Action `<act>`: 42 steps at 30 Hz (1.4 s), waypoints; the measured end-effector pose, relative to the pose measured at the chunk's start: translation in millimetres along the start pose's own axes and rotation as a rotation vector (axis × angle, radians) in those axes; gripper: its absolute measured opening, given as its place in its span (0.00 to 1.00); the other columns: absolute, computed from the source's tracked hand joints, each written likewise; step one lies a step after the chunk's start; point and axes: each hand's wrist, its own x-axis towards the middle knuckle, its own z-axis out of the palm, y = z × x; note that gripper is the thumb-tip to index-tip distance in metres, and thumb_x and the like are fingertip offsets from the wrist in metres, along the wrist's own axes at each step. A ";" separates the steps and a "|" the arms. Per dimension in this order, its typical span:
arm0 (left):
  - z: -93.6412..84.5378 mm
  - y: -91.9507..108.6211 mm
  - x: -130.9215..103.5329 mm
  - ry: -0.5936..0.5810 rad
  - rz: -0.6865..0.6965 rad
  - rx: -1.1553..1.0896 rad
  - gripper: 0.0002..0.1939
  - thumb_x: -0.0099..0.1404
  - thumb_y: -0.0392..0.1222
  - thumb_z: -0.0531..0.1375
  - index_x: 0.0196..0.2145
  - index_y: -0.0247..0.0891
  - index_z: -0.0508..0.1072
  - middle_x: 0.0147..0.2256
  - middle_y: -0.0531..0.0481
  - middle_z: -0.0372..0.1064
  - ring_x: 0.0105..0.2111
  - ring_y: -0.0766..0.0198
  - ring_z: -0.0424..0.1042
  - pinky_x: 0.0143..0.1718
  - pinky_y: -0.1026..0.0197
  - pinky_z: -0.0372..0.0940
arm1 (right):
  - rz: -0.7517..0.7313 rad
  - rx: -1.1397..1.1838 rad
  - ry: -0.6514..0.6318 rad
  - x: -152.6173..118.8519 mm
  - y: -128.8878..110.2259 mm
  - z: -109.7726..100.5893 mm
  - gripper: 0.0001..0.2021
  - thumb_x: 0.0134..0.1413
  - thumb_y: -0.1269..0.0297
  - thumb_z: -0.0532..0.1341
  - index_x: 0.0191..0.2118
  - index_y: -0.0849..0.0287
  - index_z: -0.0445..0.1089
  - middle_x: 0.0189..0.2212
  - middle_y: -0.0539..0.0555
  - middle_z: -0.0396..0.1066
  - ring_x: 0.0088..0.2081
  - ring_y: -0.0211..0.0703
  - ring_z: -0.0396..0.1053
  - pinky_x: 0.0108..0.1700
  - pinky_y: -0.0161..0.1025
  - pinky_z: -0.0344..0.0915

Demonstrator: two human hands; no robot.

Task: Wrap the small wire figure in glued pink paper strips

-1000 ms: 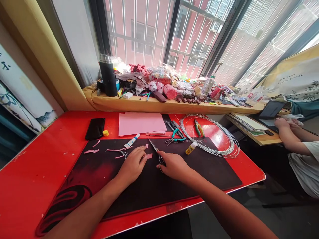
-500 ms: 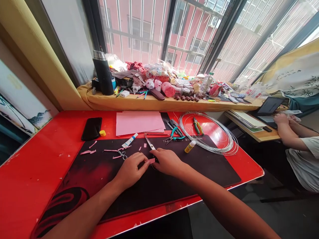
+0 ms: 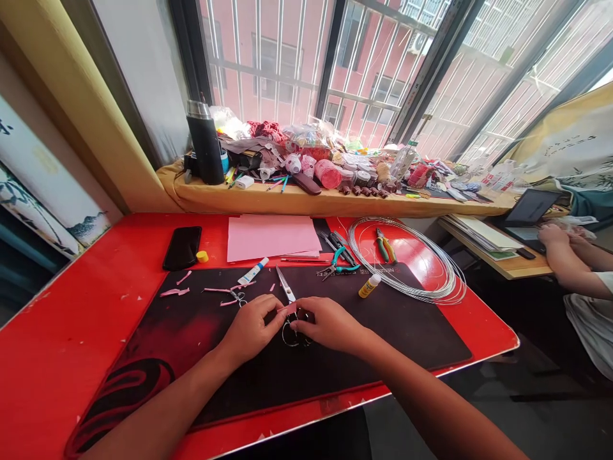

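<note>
A small pink paper strip (image 3: pixel 287 309) is pinched between the thumb and index finger of my left hand (image 3: pixel 253 324). My right hand (image 3: pixel 330 321) has its fingertips closed at the strip's other end. Scissors (image 3: pixel 284 283) lie beneath my hands, blades pointing away and handle loops partly covered by my right fingers. Left of them are a white-and-blue glue tube (image 3: pixel 253 271) and a pink-wrapped wire piece (image 3: pixel 230 291). A yellow bottle with a white cap (image 3: pixel 369 286) rests on the dark mat (image 3: pixel 373 348) to the right.
Pink paper sheets (image 3: pixel 272 237), teal-handled pliers (image 3: pixel 338 263), yellow-green pliers (image 3: pixel 384 245) and a wire coil (image 3: pixel 447 271) occupy the table's back. A phone (image 3: pixel 182 248) and yellow cap (image 3: pixel 202 256) sit left. Another person's hands (image 3: pixel 558 237) are beside a laptop at far right.
My right hand has let go of the scissors, which now lie on the mat, and its fingers have come to the paper strip. My left hand keeps its pinch on the strip.
</note>
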 end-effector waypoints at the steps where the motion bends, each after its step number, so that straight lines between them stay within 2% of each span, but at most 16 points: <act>1: 0.3 0.1 -0.1 -0.005 0.001 0.004 0.16 0.74 0.51 0.58 0.31 0.42 0.75 0.31 0.49 0.74 0.33 0.58 0.72 0.38 0.57 0.64 | 0.021 0.048 0.015 -1.8 0.8 0.9 0.07 0.64 0.61 0.68 0.43 0.58 0.78 0.35 0.54 0.79 0.35 0.45 0.72 0.36 0.37 0.58; 6: 2.7 0.0 -1.4 -0.049 0.027 0.030 0.15 0.74 0.49 0.58 0.31 0.42 0.75 0.31 0.49 0.73 0.34 0.58 0.72 0.38 0.57 0.63 | 0.091 0.388 0.082 -6.9 4.7 15.2 0.10 0.69 0.59 0.62 0.46 0.57 0.79 0.35 0.52 0.78 0.29 0.40 0.71 0.32 0.36 0.61; 9: 2.9 0.6 -2.2 -0.078 0.038 0.037 0.15 0.75 0.49 0.57 0.32 0.42 0.75 0.31 0.49 0.73 0.35 0.58 0.72 0.39 0.57 0.64 | 0.112 0.538 0.120 -6.6 6.8 25.2 0.14 0.68 0.53 0.62 0.39 0.59 0.77 0.29 0.50 0.74 0.25 0.38 0.69 0.28 0.36 0.61; 12: 0.5 2.5 -2.5 -0.061 0.036 0.010 0.14 0.76 0.51 0.57 0.40 0.42 0.78 0.36 0.48 0.76 0.38 0.58 0.74 0.43 0.57 0.66 | 0.129 0.622 0.188 -2.8 12.5 29.8 0.16 0.66 0.51 0.63 0.36 0.59 0.74 0.26 0.48 0.71 0.23 0.37 0.67 0.27 0.35 0.61; 14: -3.8 3.0 -1.8 0.009 0.049 0.014 0.13 0.76 0.51 0.57 0.47 0.43 0.79 0.39 0.48 0.76 0.40 0.58 0.75 0.46 0.56 0.68 | 0.157 0.692 0.235 1.1 19.4 30.8 0.16 0.65 0.49 0.63 0.36 0.59 0.73 0.24 0.47 0.70 0.22 0.37 0.65 0.26 0.35 0.61; 17: -18.3 -0.1 3.0 0.149 0.064 0.067 0.13 0.76 0.49 0.57 0.48 0.43 0.78 0.40 0.48 0.76 0.41 0.58 0.76 0.47 0.56 0.70 | 0.216 0.796 0.267 6.0 29.7 34.2 0.17 0.62 0.47 0.65 0.35 0.58 0.71 0.22 0.46 0.67 0.21 0.36 0.63 0.25 0.34 0.59; 20: -46.4 -10.1 18.1 0.324 -0.032 0.131 0.14 0.74 0.51 0.57 0.47 0.42 0.79 0.44 0.47 0.78 0.43 0.57 0.77 0.46 0.57 0.71 | 0.225 0.799 0.278 7.7 32.2 40.8 0.17 0.62 0.47 0.64 0.34 0.58 0.71 0.21 0.45 0.65 0.20 0.35 0.61 0.24 0.34 0.58; 22: -70.3 -21.4 36.1 0.394 -0.091 0.235 0.16 0.73 0.51 0.57 0.48 0.41 0.79 0.46 0.46 0.80 0.45 0.55 0.78 0.49 0.56 0.72 | 0.201 0.783 0.241 8.2 29.2 44.4 0.16 0.62 0.48 0.64 0.35 0.58 0.72 0.22 0.46 0.65 0.21 0.36 0.62 0.24 0.34 0.58; 24: -93.2 -35.5 59.2 0.306 -0.097 0.416 0.17 0.71 0.47 0.55 0.50 0.41 0.80 0.50 0.44 0.80 0.51 0.52 0.77 0.56 0.54 0.71 | 0.186 0.786 0.196 9.5 25.1 45.5 0.16 0.62 0.49 0.64 0.35 0.58 0.72 0.22 0.46 0.65 0.20 0.36 0.61 0.23 0.34 0.58; 26: -111.1 -50.6 84.1 0.158 -0.108 0.644 0.23 0.68 0.40 0.53 0.55 0.39 0.79 0.58 0.42 0.77 0.60 0.49 0.73 0.64 0.50 0.65 | 0.186 0.814 0.173 11.2 22.6 44.2 0.16 0.62 0.49 0.64 0.35 0.58 0.72 0.22 0.46 0.64 0.20 0.36 0.61 0.22 0.34 0.57; 28: -122.5 -64.3 106.6 -0.047 -0.163 0.826 0.32 0.64 0.35 0.54 0.64 0.35 0.73 0.67 0.38 0.68 0.67 0.47 0.66 0.70 0.48 0.59 | 0.190 0.846 0.182 11.9 22.7 42.0 0.16 0.62 0.48 0.64 0.35 0.58 0.72 0.21 0.46 0.64 0.20 0.36 0.61 0.23 0.34 0.57; 30: -128.4 -75.3 123.9 -0.283 -0.219 0.947 0.39 0.62 0.36 0.56 0.71 0.35 0.65 0.73 0.39 0.58 0.73 0.47 0.57 0.72 0.46 0.54 | 0.188 0.873 0.209 10.6 25.0 40.5 0.17 0.62 0.48 0.64 0.35 0.59 0.72 0.21 0.46 0.64 0.20 0.35 0.61 0.23 0.34 0.57; 33: -130.7 -85.9 139.1 -0.404 -0.263 0.973 0.42 0.59 0.38 0.59 0.72 0.37 0.64 0.74 0.38 0.54 0.73 0.44 0.58 0.71 0.45 0.56 | 0.181 0.910 0.232 6.0 28.9 40.2 0.17 0.62 0.47 0.64 0.36 0.59 0.73 0.20 0.45 0.63 0.20 0.34 0.59 0.24 0.34 0.56; 36: -130.0 -90.5 145.1 -0.484 -0.273 0.969 0.41 0.59 0.41 0.60 0.71 0.36 0.66 0.74 0.37 0.56 0.72 0.44 0.60 0.70 0.48 0.57 | 0.178 0.943 0.249 2.7 30.4 40.3 0.18 0.62 0.47 0.65 0.36 0.60 0.73 0.21 0.45 0.62 0.20 0.34 0.58 0.24 0.34 0.55; 42: -127.7 -88.8 146.7 -0.566 -0.249 1.008 0.41 0.65 0.51 0.58 0.73 0.32 0.63 0.74 0.36 0.54 0.72 0.45 0.58 0.70 0.51 0.56 | 0.207 0.999 0.261 2.1 27.9 37.3 0.18 0.61 0.46 0.66 0.36 0.59 0.73 0.21 0.44 0.62 0.20 0.34 0.57 0.23 0.34 0.54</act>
